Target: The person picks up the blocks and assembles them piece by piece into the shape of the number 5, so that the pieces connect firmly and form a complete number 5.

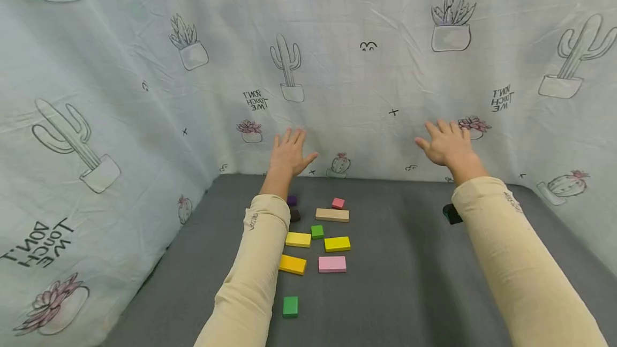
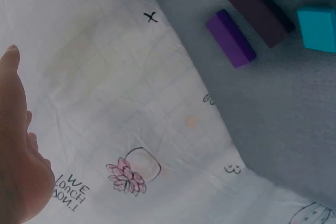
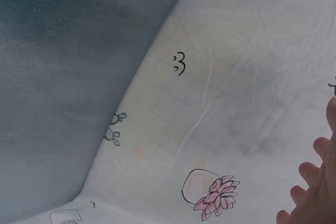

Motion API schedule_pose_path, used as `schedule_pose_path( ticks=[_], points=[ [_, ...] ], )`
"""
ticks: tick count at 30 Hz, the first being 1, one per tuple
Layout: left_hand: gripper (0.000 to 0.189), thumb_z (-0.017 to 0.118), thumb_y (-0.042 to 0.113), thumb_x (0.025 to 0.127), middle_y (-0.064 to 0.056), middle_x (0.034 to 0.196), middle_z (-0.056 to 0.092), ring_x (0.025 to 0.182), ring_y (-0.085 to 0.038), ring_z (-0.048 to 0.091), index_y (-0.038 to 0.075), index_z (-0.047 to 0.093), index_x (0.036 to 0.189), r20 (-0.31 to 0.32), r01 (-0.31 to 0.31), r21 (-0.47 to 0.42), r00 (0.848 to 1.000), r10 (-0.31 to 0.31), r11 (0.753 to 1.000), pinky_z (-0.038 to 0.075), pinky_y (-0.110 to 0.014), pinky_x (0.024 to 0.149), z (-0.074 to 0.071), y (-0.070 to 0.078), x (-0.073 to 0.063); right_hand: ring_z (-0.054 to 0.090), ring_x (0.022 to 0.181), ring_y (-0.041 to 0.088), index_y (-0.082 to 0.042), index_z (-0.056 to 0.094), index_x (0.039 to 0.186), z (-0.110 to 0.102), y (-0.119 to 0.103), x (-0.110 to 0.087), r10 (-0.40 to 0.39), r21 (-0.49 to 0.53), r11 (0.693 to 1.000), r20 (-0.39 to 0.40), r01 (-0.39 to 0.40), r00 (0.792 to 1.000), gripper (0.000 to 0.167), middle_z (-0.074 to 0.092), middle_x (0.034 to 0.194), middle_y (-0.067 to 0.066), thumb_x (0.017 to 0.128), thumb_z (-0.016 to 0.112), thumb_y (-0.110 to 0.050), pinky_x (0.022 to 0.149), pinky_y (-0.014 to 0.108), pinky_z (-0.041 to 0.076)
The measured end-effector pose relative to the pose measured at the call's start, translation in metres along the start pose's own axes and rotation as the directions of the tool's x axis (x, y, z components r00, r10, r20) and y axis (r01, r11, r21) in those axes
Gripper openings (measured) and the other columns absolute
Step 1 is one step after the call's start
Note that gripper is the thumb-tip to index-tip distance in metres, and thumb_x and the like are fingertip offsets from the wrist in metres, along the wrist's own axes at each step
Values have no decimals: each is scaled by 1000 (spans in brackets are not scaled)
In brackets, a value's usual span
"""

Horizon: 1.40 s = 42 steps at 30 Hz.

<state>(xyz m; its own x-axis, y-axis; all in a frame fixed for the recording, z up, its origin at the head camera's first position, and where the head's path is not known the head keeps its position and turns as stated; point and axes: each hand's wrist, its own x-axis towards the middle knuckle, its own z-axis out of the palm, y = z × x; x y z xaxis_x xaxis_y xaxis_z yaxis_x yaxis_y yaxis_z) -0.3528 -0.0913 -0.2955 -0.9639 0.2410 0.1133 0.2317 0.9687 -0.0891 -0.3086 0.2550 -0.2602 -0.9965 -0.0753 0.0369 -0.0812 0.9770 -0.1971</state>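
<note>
My left hand (image 1: 289,155) is raised beyond the table's far edge, fingers straight and thumb out, holding nothing. Farther right, my right hand (image 1: 447,144) is lifted the same way with its fingers spread and nothing in it. Below and nearer lie wooden blocks: purple (image 1: 292,201), dark brown (image 1: 294,215), tan (image 1: 332,215), coral (image 1: 338,203), small green (image 1: 317,232), two yellow, an orange-yellow (image 1: 292,264), a pink (image 1: 332,264) and a darker green (image 1: 290,307). A teal block (image 2: 317,29) appears in the left wrist view; the left sleeve hides it in the head view.
A grey cloth-covered table (image 1: 381,304) carries the blocks. White curtain (image 1: 337,79) printed with cacti encloses its back and sides. Beside the right sleeve (image 1: 520,261) lies a dark object (image 1: 452,214), partly covered; its kind cannot be told.
</note>
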Motion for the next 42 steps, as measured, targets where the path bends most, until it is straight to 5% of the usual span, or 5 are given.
schedule_pose_path(
  ticks=[11, 19, 26, 33, 42],
  points=[
    [71, 45, 51, 98, -7, 157, 16, 143, -27, 6, 14, 20, 153, -71, -90, -82, 994, 84, 993, 3, -50, 111, -3, -10, -6, -1, 134, 53, 4, 11, 150, 1, 4, -2, -42, -7, 999, -15, 42, 999, 71, 6, 150, 32, 103, 25, -48, 105, 63, -3],
    [62, 60, 33, 95, -9, 147, 38, 136, -28, 31, 12, 35, 148, -266, -306, -275, 935, 234, 912, 22, -47, 109, -13, -14, -30, 5, 135, 52, 4, 13, 150, 8, 18, -9, -186, 126, 969, -187, 212, 965, 69, 10, 150, 32, 104, 28, -45, 104, 65, 4],
    [54, 65, 19, 93, -12, 140, 48, 127, -29, 44, 6, 45, 142, -385, -491, -453, 860, 334, 744, 36, -43, 102, -3, -10, -72, 2, 138, 46, 8, 9, 149, 30, 30, -24, -326, 363, 823, -327, 437, 887, 58, 7, 150, 34, 106, 32, -24, 109, 55, 0],
    [40, 66, 13, 91, -10, 124, 60, 98, -22, 61, 4, 58, 129, -395, -581, -545, 814, 426, 605, 48, -37, 86, 14, 1, -125, 3, 141, 37, -3, 9, 152, 55, 21, -31, -323, 516, 718, -348, 467, 880, 54, 6, 156, 21, 107, 29, -24, 110, 54, 3],
    [31, 69, 15, 90, -1, 110, 65, 100, -15, 60, 6, 65, 119, -211, -493, -668, 843, 495, 557, 48, -34, 87, 47, 10, -185, 14, 138, 42, 5, 12, 150, 95, -8, -48, -358, 681, 528, -363, 507, 860, 48, 16, 153, 25, 106, 26, -8, 108, 48, 17]
  ],
)
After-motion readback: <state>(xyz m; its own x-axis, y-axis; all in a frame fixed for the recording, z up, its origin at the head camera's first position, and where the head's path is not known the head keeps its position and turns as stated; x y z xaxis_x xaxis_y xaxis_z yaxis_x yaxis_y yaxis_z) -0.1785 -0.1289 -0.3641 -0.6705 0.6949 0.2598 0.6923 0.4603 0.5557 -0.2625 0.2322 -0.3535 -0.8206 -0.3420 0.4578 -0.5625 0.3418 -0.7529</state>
